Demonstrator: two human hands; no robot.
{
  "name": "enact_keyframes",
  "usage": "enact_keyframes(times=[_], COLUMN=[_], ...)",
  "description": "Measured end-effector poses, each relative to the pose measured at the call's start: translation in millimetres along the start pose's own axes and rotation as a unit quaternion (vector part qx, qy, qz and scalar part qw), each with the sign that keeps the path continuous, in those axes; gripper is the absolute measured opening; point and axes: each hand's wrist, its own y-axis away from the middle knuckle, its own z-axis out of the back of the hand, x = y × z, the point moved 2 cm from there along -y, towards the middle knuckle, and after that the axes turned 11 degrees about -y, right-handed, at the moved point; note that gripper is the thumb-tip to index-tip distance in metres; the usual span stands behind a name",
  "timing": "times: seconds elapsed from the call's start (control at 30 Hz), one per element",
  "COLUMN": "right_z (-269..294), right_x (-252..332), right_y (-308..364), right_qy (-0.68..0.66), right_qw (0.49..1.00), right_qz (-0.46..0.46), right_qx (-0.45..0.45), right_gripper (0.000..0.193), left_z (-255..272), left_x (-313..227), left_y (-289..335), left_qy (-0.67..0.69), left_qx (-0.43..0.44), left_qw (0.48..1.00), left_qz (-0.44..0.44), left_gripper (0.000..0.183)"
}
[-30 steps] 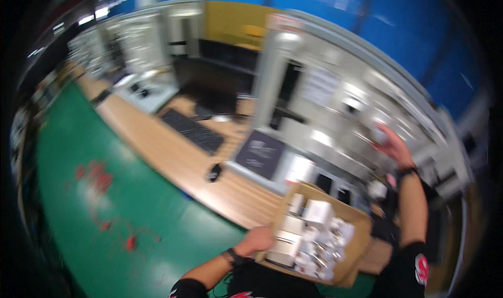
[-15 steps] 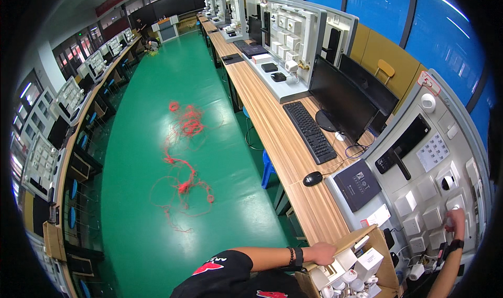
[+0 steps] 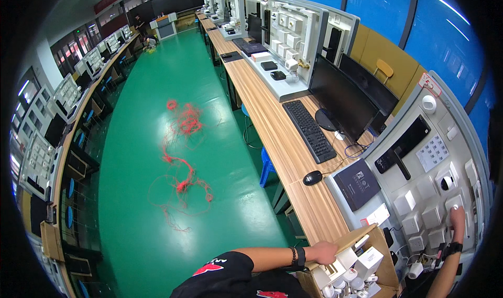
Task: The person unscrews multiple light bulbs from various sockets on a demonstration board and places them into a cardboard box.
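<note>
My left hand (image 3: 323, 252) is closed over the edge of an open cardboard box (image 3: 389, 269). White boxes (image 3: 369, 262) and several small white devices (image 3: 357, 284) fill the box. Over at the right, my right hand (image 3: 458, 220) reaches up to a grey upright display panel (image 3: 407, 121). Its fingers are closed at a small white device (image 3: 454, 204) on the panel; the fingertips are partly hidden. Around that hand, white square modules (image 3: 433, 216) are mounted in rows, and a black door lock (image 3: 403, 146) is fixed higher up.
A wooden bench (image 3: 272, 135) runs away from me, bearing a keyboard (image 3: 309, 132), a mouse (image 3: 313, 178) and a monitor (image 3: 343, 99). A flat dark box (image 3: 358, 184) lies at the panel's foot. Tangled red string (image 3: 186, 121) lies on the green floor (image 3: 131, 193).
My right hand has shifted slightly at the white device, its fingers now nearer together. My left hand stays on the cardboard box. The view has moved a little.
</note>
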Motion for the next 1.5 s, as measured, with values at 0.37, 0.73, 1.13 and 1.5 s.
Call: enact_keyframes(times=[0.37,0.73,1.13,1.5], right_z=[-58,2,-18,-54], right_x=[-44,77,90,105], right_y=[38,20,31,28], right_qy=[-0.932,-0.07,0.339,0.785], right_qw=[0.322,0.996,0.928,0.568], right_qz=[-0.155,-0.055,-0.148,-0.236], right_qx=[-0.063,0.028,0.047,0.07], right_gripper=[0.032,0.029,0.023,0.018], left_z=[-8,13,6,10], left_x=[-6,2,-18,-15], left_y=[3,-5,-8,-10], left_qy=[-0.003,-0.079,-0.049,-0.047], left_qx=[-0.015,0.02,0.044,0.058], left_qw=[1.0,0.995,0.997,0.996], left_qz=[-0.012,0.052,0.031,0.052], left_gripper=[0.03,0.054,0.051,0.058])
